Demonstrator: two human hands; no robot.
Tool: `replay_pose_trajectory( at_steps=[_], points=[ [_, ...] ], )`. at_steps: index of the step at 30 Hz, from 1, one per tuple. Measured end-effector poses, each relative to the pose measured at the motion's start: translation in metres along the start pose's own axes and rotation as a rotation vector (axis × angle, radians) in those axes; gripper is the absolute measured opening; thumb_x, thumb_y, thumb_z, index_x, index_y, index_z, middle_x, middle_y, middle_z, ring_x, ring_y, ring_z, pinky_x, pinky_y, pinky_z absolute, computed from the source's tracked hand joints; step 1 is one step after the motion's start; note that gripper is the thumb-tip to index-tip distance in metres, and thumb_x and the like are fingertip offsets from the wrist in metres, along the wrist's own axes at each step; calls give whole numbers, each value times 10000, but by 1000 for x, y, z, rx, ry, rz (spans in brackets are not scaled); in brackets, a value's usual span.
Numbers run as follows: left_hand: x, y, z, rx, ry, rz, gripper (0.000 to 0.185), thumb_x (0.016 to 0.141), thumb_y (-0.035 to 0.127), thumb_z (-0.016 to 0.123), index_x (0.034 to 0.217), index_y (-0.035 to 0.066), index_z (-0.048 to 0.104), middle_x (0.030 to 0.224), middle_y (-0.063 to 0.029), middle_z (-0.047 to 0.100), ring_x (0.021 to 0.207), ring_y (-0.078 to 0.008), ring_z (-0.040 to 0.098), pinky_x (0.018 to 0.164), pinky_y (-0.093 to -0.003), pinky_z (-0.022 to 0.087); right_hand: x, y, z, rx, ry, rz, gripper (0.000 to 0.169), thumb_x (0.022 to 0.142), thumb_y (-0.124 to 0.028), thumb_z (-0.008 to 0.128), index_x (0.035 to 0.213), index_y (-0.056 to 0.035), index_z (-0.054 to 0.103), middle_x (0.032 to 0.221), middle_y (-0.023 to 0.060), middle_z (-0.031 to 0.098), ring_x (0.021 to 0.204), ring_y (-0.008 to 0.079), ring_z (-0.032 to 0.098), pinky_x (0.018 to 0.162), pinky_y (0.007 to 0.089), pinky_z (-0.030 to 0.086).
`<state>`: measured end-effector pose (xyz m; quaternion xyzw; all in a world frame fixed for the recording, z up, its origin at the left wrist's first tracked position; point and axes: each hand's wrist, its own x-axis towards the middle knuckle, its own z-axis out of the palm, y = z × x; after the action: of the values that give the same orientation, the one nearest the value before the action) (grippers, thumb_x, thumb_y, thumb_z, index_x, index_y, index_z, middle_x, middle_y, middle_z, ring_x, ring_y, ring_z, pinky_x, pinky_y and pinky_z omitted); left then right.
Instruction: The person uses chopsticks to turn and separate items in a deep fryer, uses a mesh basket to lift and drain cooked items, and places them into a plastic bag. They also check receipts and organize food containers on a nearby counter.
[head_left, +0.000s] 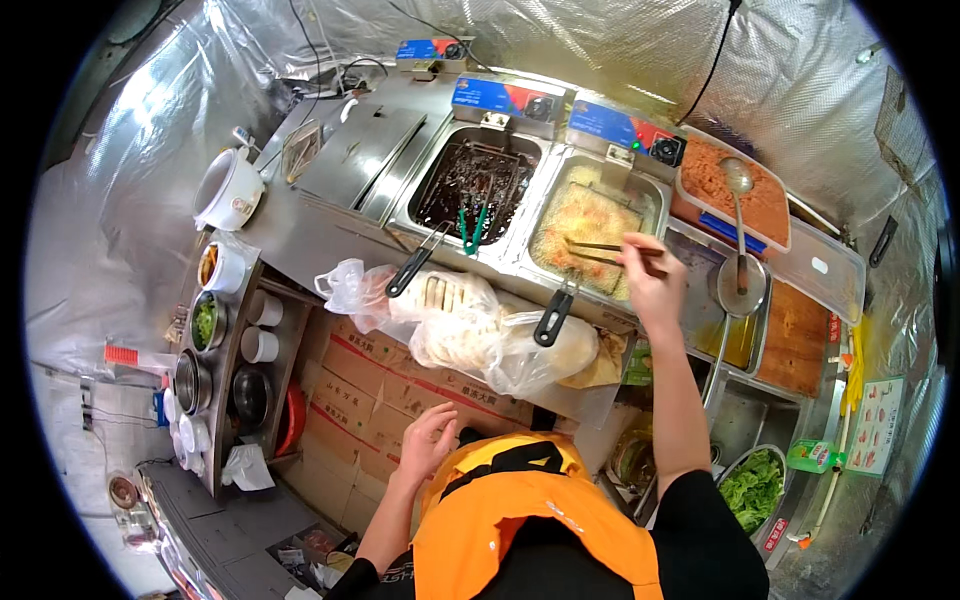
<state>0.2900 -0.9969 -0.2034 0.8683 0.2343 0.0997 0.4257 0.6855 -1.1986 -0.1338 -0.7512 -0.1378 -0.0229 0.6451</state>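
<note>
My right hand (654, 279) grips a pair of dark chopsticks (596, 246). Their tips reach into a wire fry basket in the right deep-fryer tank (658, 202). Golden food (592, 214) lies there in pale, foaming oil. The basket's black handle (553, 319) sticks out over the front edge. Beside it, the left fryer tank (420, 176) contains dark liquid, a wire basket and green-tipped tongs (474, 231). My left hand (426, 442) hangs beside the orange apron (540, 510), holding nothing, its fingers loosely bent.
Plastic bags of pale food (457, 330) lie along the fryers' front. At right are a tub of orange-red filling (709, 161), a strainer ladle (739, 285), a wooden board (787, 337) and a bowl of lettuce (754, 487). A shelf rack (247, 390) with bowls stands left.
</note>
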Motion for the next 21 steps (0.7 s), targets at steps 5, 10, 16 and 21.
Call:
replay_pose_trajectory(
  at_steps=[5, 10, 16, 21],
  points=[
    [-45, -48, -24, 129, 33, -14, 217, 1009, 155, 697, 1165, 28, 778, 1319, -163, 747, 1183, -343, 724, 1003, -423, 589, -3, 7, 6, -181, 146, -173, 171, 1050, -55, 675, 1172, -4, 784, 991, 56, 801, 885, 138, 764, 786, 287, 579],
    [-104, -105, -61, 87, 56, -160, 261, 1006, 141, 625, 1207, 39, 758, 1372, -145, 722, 1207, -359, 704, 1026, -433, 579, -17, 83, -7, -804, -455, -597, 267, 995, 0, 644, 1236, -30, 754, 1228, 217, 759, 1143, 421, 716, 1029, 451, 552],
    [-211, -209, -105, -23, 176, -388, 206, 1002, 207, 663, 1102, 51, 753, 1274, -130, 746, 1127, -349, 721, 953, -448, 585, 24, 139, -85, -925, -135, -549, 556, 964, 90, 529, 1507, -4, 601, 1630, 240, 493, 1518, 375, 462, 1259, 473, 356],
    [-247, -276, -177, -14, 217, -459, 317, 1016, 367, 706, 1122, 70, 729, 1205, -104, 750, 1085, -349, 728, 925, -452, 587, -64, 23, 83, -922, -234, -708, 543, 971, 75, 549, 1506, 0, 598, 1570, 246, 555, 1469, 392, 518, 1212, 474, 406]
  ],
)
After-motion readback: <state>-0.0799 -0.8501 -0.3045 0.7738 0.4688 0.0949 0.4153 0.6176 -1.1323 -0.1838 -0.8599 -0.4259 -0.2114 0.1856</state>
